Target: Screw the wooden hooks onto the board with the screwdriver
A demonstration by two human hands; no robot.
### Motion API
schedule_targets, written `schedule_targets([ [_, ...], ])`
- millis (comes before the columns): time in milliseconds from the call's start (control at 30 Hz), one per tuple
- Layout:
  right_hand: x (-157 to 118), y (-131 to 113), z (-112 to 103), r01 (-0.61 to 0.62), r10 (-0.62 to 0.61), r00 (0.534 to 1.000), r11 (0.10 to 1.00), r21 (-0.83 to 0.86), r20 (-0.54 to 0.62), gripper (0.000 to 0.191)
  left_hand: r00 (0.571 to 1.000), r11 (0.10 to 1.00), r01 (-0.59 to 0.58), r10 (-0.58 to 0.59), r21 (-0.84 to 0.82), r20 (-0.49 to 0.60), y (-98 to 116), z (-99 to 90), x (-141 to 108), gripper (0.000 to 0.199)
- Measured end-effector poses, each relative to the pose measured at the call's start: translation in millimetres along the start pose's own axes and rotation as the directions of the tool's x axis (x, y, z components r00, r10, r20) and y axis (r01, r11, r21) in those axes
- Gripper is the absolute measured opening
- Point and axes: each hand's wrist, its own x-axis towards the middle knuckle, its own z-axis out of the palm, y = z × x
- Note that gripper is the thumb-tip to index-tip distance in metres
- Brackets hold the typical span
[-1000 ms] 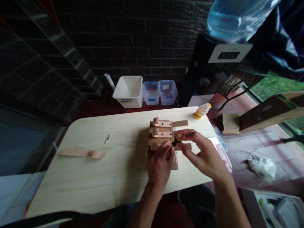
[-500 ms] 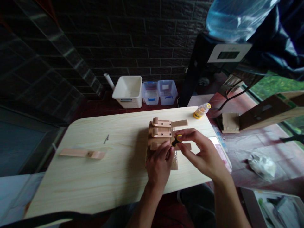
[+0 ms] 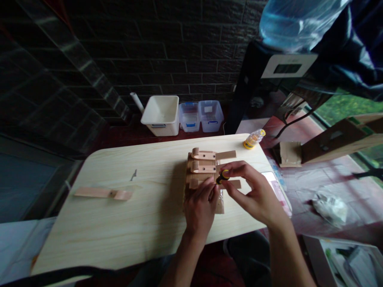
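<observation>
Right hand (image 3: 254, 193) pinching the screwdriver (image 3: 222, 176) at its ten o'clock; left hand (image 3: 201, 199) bunched at the tool's lower end, grip hidden; wooden strip (image 3: 194, 183) at its eleven o'clock. Best practice: shaft square, strip braced.

The left hand (image 3: 200, 209) hides the tip of the screwdriver (image 3: 223, 176) and part of the nearest strap (image 3: 194, 183). The top edge crops the water jug (image 3: 289, 28); the grey metal piece (image 3: 134, 175) is unidentifiably small.

A yellow-and-black tool (image 3: 222, 177), apparently a screwdriver, slants above the nearest of three parallel tan strips (image 3: 198, 169).
</observation>
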Motion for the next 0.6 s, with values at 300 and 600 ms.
schedule_targets([
  [300, -0.5, 0.7, -0.8, -0.018, 0.018, 1.000, 1.000, 0.000, -0.009, 0.013, 1.000, 1.000, 0.000, 0.000, -0.001, 0.015, -1.0, 0.3, -0.7, 0.016],
  [600, -0.5, 0.5, -0.4, -0.036, 0.036, 0.999, 0.999, 0.008, 0.001, 0.014, 1.000, 1.000, 0.012, -0.012, 0.001, 0.014, 0.2, 0.5, -0.8, 0.016],
])
